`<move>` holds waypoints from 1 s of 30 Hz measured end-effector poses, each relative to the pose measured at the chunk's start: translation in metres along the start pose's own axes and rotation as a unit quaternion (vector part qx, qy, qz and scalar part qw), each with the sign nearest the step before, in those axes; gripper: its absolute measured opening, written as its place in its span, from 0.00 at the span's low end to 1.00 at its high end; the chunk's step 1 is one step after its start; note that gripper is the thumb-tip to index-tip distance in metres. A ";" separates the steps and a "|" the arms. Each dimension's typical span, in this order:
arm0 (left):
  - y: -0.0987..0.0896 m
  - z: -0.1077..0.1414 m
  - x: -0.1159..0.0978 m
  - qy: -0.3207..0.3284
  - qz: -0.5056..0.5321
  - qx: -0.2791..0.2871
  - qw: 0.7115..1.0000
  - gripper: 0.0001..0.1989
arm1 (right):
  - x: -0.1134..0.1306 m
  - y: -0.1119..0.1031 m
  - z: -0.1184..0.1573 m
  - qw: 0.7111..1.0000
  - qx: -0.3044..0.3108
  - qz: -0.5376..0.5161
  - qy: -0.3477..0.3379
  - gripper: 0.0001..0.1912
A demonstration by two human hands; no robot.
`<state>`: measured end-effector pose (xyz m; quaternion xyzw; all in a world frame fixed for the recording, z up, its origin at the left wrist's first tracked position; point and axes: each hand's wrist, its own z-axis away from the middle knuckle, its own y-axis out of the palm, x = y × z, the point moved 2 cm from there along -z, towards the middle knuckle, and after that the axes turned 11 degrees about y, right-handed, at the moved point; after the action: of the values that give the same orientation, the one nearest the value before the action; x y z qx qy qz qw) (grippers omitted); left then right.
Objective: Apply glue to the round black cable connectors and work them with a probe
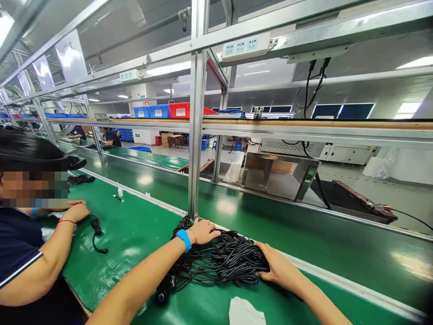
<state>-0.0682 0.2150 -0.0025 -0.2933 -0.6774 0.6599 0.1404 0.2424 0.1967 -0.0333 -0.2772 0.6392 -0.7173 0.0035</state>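
Note:
A pile of bundled black cables (237,259) lies on the green work surface in front of me. My left hand (203,231), with a blue band at the wrist, rests at the far left side of the pile, its fingers stretched out and apart. At the pile's right end my right hand (279,266) is curved around the cables, thumb on the near side and fingers on the far side. Black connector ends (162,295) stick out at the lower left, partly hidden by my left forearm.
A co-worker's hand (77,211) is at the left, near a single black cable (97,232). A white cloth or paper (246,311) lies close to me. A metal post (194,135) stands just behind the pile; a green belt (304,225) runs beyond the white rail.

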 end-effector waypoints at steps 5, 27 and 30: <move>0.002 0.014 -0.009 0.026 0.020 0.003 0.999 0.18 | -0.002 0.001 0.017 1.000 -0.008 -0.014 0.004 0.35; 0.024 -0.062 -0.066 0.092 0.088 0.016 0.992 0.17 | -0.057 -0.013 0.095 0.987 -0.060 -0.013 0.145 0.33; 0.020 -0.061 -0.066 0.082 0.086 0.014 0.993 0.18 | -0.060 -0.013 0.096 0.986 -0.065 -0.005 0.152 0.32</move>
<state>0.0236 0.2250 -0.0033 -0.4018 -0.6264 0.6527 0.1423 0.3362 0.1325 -0.0416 -0.1684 0.6764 -0.7077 -0.1154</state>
